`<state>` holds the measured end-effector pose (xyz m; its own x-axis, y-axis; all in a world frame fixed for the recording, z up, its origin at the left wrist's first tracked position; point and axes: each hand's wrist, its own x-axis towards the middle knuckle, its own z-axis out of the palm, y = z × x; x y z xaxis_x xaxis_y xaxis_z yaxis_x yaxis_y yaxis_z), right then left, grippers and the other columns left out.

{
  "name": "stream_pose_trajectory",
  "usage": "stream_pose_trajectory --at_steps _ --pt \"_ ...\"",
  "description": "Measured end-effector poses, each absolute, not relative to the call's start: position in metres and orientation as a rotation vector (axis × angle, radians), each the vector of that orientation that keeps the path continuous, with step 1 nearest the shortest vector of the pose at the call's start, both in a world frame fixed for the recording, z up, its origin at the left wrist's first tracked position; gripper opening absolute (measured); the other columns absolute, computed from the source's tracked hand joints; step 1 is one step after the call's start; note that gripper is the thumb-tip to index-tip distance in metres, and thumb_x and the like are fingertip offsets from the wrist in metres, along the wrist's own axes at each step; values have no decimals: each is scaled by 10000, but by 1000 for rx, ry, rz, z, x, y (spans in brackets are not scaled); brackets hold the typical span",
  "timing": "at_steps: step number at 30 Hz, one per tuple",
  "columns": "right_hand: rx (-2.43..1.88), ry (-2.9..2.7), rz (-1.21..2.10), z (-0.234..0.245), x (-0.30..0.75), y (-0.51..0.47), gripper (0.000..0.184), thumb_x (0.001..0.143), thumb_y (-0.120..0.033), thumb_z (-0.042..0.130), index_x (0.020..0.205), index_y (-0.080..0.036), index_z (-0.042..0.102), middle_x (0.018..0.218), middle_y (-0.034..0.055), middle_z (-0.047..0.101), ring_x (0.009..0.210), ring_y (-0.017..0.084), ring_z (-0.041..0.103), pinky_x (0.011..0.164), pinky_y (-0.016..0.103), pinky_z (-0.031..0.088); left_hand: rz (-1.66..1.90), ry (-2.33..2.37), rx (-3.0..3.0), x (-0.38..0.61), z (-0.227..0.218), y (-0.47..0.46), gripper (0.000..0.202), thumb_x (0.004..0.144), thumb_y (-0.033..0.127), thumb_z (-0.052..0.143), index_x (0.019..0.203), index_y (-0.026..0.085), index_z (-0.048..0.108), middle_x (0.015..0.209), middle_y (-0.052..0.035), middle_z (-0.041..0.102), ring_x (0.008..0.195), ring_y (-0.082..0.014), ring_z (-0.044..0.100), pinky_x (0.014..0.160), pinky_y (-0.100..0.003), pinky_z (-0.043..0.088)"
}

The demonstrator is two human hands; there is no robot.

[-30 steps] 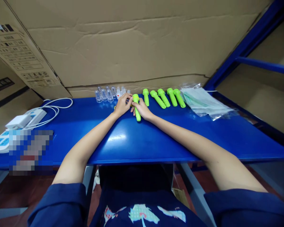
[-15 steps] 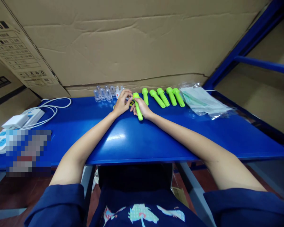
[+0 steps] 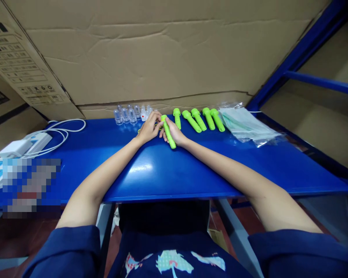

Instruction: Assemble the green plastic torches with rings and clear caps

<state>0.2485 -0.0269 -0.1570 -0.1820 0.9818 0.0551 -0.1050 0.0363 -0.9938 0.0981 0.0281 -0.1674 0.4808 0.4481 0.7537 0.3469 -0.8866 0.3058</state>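
Right hand (image 3: 174, 133) is closed on a bright green plastic flashlight body (image 3: 168, 132), pinning it slantwise to the blue metal tabletop (image 3: 162, 170), apparently to steady it. Left hand (image 3: 149, 126) pinches at its head end; what its fingertips grip cannot be told. Five matching green bodies (image 3: 199, 119) lie in a row just right; clear plastic caps (image 3: 127, 113) stand just left

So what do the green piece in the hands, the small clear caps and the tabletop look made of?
Green piece: probably moulded plastic, matte, uniform bright colour.
Clear caps: transparent plastic, maybe glass; too small to tell.
Tabletop: likely painted metal, glossy blue with a sharp light reflection.
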Motion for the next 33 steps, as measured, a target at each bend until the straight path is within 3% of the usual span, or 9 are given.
stream_pose_trajectory --at_steps 4,9,16,21,24,29,33 --pt "-1007 -1200 1423 -154 248 -26 568 1064 -646 267 1032 -172 578 492 -15 581 300 117 460 268 200 342 1325 752 2655 101 -169 26 376 1067 523 280 1062 208 486 1115 -138 598 1016 -233 628 925 -446 551" --pt "-992 -1115 1517 -150 250 -23 579 1104 -517 185 992 -148 616 489 9 578 321 114 478 307 193 357 1260 771 2709 101 -167 22 387 1073 515 264 1084 204 493 1131 -136 598 1045 -236 630 945 -431 539" --pt "-964 -1070 1575 -143 253 -24 327 1068 -357 291 988 -184 556 492 -31 543 307 113 435 285 193 277 1197 793 2727 100 -166 21 372 1073 504 291 1049 197 499 1093 -129 610 1005 -231 637 924 -405 536" --pt "-968 -1080 1625 -138 255 -26 312 1033 -286 230 962 -202 522 459 -49 478 285 115 372 273 198 244 1071 856 2746 99 -164 17 340 1071 484 317 1057 196 496 1095 -134 626 1006 -236 653 865 -373 545" --pt "-958 -1104 1620 -138 255 -26 317 1032 -282 219 948 -203 515 448 -49 464 283 114 357 278 202 245 1040 878 2749 99 -162 15 318 1070 459 318 1070 193 491 1104 -143 633 1000 -244 661 847 -376 545" --pt "-962 -1090 1583 -144 255 -23 344 1056 -420 249 959 -213 506 444 -58 449 286 112 358 281 193 255 1013 921 2725 100 -162 15 273 1056 432 365 1111 189 476 1122 -139 630 1010 -250 671 850 -376 547" --pt "-979 -1077 1585 -147 256 -21 317 1050 -407 259 986 -214 502 451 -54 453 287 125 370 273 198 258 999 916 2731 100 -163 16 273 1057 430 366 1117 190 480 1122 -136 629 1023 -252 667 868 -380 550"
